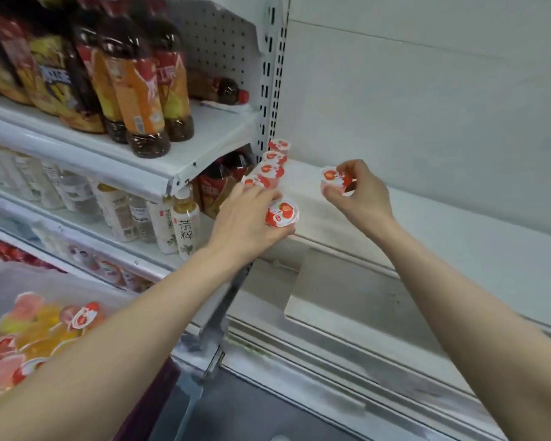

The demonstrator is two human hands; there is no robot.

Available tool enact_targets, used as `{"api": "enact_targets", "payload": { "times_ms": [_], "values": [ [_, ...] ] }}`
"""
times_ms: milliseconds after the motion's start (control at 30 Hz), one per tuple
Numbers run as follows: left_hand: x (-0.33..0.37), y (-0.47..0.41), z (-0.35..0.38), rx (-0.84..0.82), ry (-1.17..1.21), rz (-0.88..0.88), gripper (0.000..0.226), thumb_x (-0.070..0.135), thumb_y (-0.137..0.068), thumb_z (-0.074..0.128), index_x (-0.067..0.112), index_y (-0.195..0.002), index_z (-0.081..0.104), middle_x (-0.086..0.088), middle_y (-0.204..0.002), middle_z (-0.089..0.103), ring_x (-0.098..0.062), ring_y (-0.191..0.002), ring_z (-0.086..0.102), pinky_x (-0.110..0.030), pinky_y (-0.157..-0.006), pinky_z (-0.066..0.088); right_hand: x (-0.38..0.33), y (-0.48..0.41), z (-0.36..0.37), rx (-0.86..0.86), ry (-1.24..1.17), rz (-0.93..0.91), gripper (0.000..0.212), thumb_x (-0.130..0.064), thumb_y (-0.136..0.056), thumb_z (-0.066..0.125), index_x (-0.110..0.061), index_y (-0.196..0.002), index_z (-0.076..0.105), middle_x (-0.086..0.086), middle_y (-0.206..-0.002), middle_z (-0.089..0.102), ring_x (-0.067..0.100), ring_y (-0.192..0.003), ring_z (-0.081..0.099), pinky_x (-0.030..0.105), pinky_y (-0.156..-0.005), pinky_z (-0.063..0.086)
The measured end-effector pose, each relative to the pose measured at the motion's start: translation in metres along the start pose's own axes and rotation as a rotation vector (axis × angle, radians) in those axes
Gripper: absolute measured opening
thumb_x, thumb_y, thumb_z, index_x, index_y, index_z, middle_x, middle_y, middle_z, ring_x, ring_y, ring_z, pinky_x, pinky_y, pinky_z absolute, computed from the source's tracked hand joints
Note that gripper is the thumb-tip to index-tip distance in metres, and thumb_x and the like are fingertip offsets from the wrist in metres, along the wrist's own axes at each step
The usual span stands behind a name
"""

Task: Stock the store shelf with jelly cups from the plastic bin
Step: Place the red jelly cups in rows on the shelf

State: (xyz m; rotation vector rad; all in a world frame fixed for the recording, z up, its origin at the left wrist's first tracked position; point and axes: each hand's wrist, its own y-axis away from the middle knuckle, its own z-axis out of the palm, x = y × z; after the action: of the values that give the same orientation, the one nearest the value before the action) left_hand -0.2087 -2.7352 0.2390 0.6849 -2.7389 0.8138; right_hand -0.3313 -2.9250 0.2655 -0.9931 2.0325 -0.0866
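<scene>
Placing step, with a jelly cup in each hand. My left hand (247, 218) grips the left cup (282, 214), a small clear cup with a red and white lid. My fingers curl over its far side and my thumb lies under its near side. It sits at the front lip of the white shelf (458, 224). I cannot tell whether its base touches the shelf.

My right hand (361, 189) pinches the right cup (334, 179) between fingertips and thumb. It is held above the shelf, well to the right of my left hand, with its lid tilted towards me.

Just beyond my left fingertips a row (272, 163) of four matching cups runs away from me towards the back wall. It hugs the slotted upright at the shelf's left end. My fingers partly hide the nearest of the four.

Below my left forearm, the bin (45, 281) holds many more cups in red, yellow and pink, all blurred. Left of my left hand, tea bottles (140, 90) fill the next bay.

I judge that the left cup goes down next as the fifth in the row. That calls for a flat base, the lid up, and a gentle release that does not nudge its neighbour. The right cup could then start a second row beside my left hand. With the bin this full, I judge the stocking is far from done.
</scene>
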Motion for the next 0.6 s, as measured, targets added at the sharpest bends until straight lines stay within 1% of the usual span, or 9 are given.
{"api": "enact_targets", "payload": {
  "times_ms": [33, 100, 167, 233, 367, 467, 600],
  "values": [
    [0.003, -0.011, 0.005, -0.001, -0.036, 0.0, 0.068, 0.071, -0.073, 0.055, 0.026, -0.124, 0.057, 0.009, -0.121, 0.06, -0.018, -0.115, 0.048, -0.036, -0.1, 0.04, 0.008, -0.013, 0.001, -0.018, 0.006, 0.0, 0.032, -0.04, -0.078, 0.07, -0.028, -0.105, 0.056, -0.014, -0.094, 0.065, 0.011, -0.086, 0.064, 0.028, -0.079, 0.048],
    [0.008, -0.03, 0.015, -0.018, -0.106, -0.009, 0.07, 0.075, -0.071, 0.051, 0.026, -0.121, 0.059, 0.007, -0.12, 0.062, -0.018, -0.114, 0.05, -0.038, -0.101, 0.039, 0.022, -0.036, 0.007, -0.052, 0.013, -0.008, 0.032, -0.039, -0.078, 0.071, -0.026, -0.104, 0.058, -0.011, -0.095, 0.066, 0.014, -0.087, 0.063, 0.029, -0.079, 0.048],
    [0.011, -0.045, 0.024, -0.015, -0.155, -0.028, 0.07, 0.073, -0.071, 0.055, 0.024, -0.12, 0.062, 0.004, -0.119, 0.064, -0.021, -0.112, 0.049, -0.039, -0.101, 0.039, 0.033, -0.058, 0.016, -0.092, 0.036, -0.019, 0.033, -0.038, -0.077, 0.071, -0.024, -0.105, 0.059, -0.007, -0.097, 0.067, 0.017, -0.089, 0.063, 0.032, -0.081, 0.05],
    [0.014, -0.056, 0.031, -0.018, -0.193, -0.05, 0.069, 0.072, -0.072, 0.058, 0.024, -0.121, 0.062, 0.004, -0.122, 0.063, -0.021, -0.114, 0.047, -0.037, -0.101, 0.038, 0.042, -0.078, 0.027, -0.136, 0.062, -0.034, 0.035, -0.037, -0.077, 0.071, -0.021, -0.107, 0.061, -0.003, -0.101, 0.067, 0.019, -0.092, 0.062, 0.032, -0.08, 0.048],
    [0.016, -0.073, 0.043, -0.039, -0.212, -0.084, 0.066, 0.072, -0.074, 0.057, 0.026, -0.121, 0.061, 0.005, -0.121, 0.062, -0.02, -0.114, 0.045, -0.033, -0.101, 0.036, 0.055, -0.111, 0.05, -0.2, 0.08, -0.053, 0.036, -0.033, -0.078, 0.072, -0.018, -0.11, 0.061, 0.0, -0.103, 0.067, 0.021, -0.094, 0.061, 0.03, -0.076, 0.043],
    [0.016, -0.083, 0.049, -0.036, -0.209, -0.093, 0.062, 0.068, -0.075, 0.061, 0.024, -0.118, 0.063, 0.004, -0.118, 0.062, -0.021, -0.113, 0.044, -0.031, -0.1, 0.034, 0.064, -0.132, 0.067, -0.234, 0.066, -0.06, 0.038, -0.031, -0.078, 0.074, -0.017, -0.111, 0.061, 0.001, -0.104, 0.067, 0.022, -0.094, 0.061, 0.031, -0.078, 0.045],
    [0.012, -0.095, 0.055, -0.04, -0.239, -0.115, 0.063, 0.068, -0.075, 0.061, 0.024, -0.12, 0.063, 0.004, -0.119, 0.063, -0.021, -0.115, 0.044, -0.033, -0.1, 0.037, 0.067, -0.153, 0.085, -0.233, 0.048, -0.095, 0.037, -0.033, -0.078, 0.074, -0.019, -0.11, 0.062, 0.0, -0.102, 0.067, 0.022, -0.093, 0.062, 0.034, -0.081, 0.047]
  ]
}}
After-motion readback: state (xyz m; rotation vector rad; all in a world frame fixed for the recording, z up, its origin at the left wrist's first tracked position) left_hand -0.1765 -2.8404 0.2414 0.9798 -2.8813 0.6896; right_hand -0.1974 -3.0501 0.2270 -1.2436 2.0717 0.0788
